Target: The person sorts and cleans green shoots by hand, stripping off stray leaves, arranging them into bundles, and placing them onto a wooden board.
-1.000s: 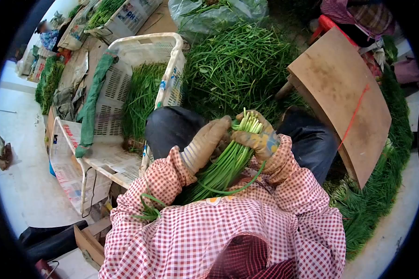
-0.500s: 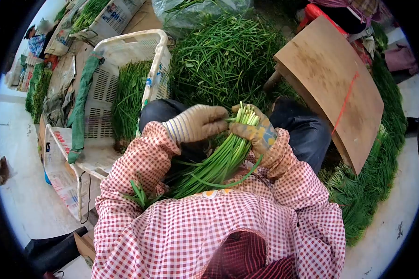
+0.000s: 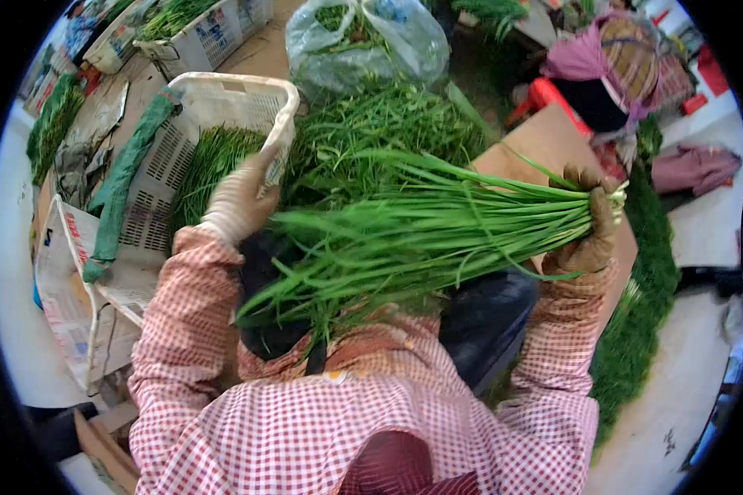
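Observation:
My right hand (image 3: 590, 221), in a soiled glove, is closed round the pale stem ends of a bunch of long green stalks (image 3: 437, 219). The bunch lies nearly level above my lap, its leafy tips spread toward the left. My left hand (image 3: 243, 196), also gloved and blurred by motion, is raised beside the near right corner of a white plastic crate (image 3: 287, 115); its finger positions are smeared. Upright greens (image 3: 215, 161) stand inside that crate. Behind the bunch lies a loose heap of greens (image 3: 388, 124).
A brown board (image 3: 545, 140) leans at the right, partly behind the bunch. A clear plastic bag (image 3: 367, 54) stands beyond the heap. Another crate (image 3: 210, 37) sits at the back left. A co-worker (image 3: 78, 33) is at the far left. Rows of greens (image 3: 636, 346) line the right side.
My right hand has swung the bunch out to the right and turned it nearly level. My left hand has moved away from the stems toward the crate. The view has shifted.

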The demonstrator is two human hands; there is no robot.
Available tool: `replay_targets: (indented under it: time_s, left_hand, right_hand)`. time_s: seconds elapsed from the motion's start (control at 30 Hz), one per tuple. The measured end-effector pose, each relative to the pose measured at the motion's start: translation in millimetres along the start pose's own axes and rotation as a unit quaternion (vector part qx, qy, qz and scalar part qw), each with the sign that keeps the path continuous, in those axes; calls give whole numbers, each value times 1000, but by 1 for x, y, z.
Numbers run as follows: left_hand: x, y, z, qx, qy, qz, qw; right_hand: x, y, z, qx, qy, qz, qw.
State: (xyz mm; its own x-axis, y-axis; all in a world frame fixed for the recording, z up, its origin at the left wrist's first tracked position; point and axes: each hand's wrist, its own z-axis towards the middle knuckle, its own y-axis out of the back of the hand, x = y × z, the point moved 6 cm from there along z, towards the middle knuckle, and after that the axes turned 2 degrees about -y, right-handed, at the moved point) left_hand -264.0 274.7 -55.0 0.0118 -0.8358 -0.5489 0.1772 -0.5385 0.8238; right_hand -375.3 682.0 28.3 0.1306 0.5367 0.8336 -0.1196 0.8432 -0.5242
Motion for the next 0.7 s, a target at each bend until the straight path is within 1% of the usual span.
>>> replay_targets:
  time_s: [0.03,0.07,0.1,0.13,0.17,0.2,0.23,0.27,0.33,0.37,0.4,0.43,0.5,0.53,0.57,0.6,0.63,0.67,0.7]
  left_hand:
    - [11,16,-2,-79,-2,32,996]
    - [12,27,-2,-91,7,72,993]
    - [11,41,-4,-95,16,115,989]
    - [3,49,-8,-114,-21,92,989]
    - [-8,58,-9,-125,-26,95,987]
    - [-28,60,-16,-100,-60,-11,993]
    - [-48,56,-31,-63,-85,-118,987]
    - [-69,54,-41,-34,-132,-129,982]
    - [-106,37,-50,6,-233,-169,958]
    - [-123,23,-54,15,-282,-200,938]
    - [-142,6,-54,59,-303,-241,920]
    - [-162,-10,-58,107,-323,-282,897]
    - [-200,-43,-65,226,-357,-314,850]
    - [-213,-57,-67,284,-334,-312,843]
    - [-223,-70,-74,348,-300,-316,830]
    - [-225,-81,-76,419,-246,-337,806]
    - [-224,-97,-76,427,-199,-385,793]
    - [-225,-112,-75,401,-142,-488,762]
    - [-223,-133,-70,368,-83,-583,720]
  right_hand:
    - [-5,5,16,44,18,-36,998]
    - [-20,3,32,55,26,-127,990]
    - [-48,-3,49,57,30,-309,949]
    - [-85,-4,64,70,37,-488,869]
    - [-101,-21,66,84,46,-558,825]
    - [-105,-33,65,117,36,-519,846]
    - [-101,-54,62,163,-6,-442,882]
    - [-97,-65,59,170,-15,-443,880]
    - [-85,-73,68,90,-20,-300,949]
    - [-91,-71,73,91,-20,-302,949]
    - [-102,-69,78,147,74,-480,861]
    - [-123,-62,79,195,161,-634,731]
    - [-186,0,111,201,68,-515,831]
    - [-184,12,139,211,38,-267,940]
    - [-152,-7,117,127,18,-268,955]
    - [-117,-31,90,39,-2,-261,965]
    - [-82,-57,61,-46,-20,-245,968]
    - [-82,-39,62,-87,-19,-168,982]
    - [-83,-22,63,-126,-17,-89,988]
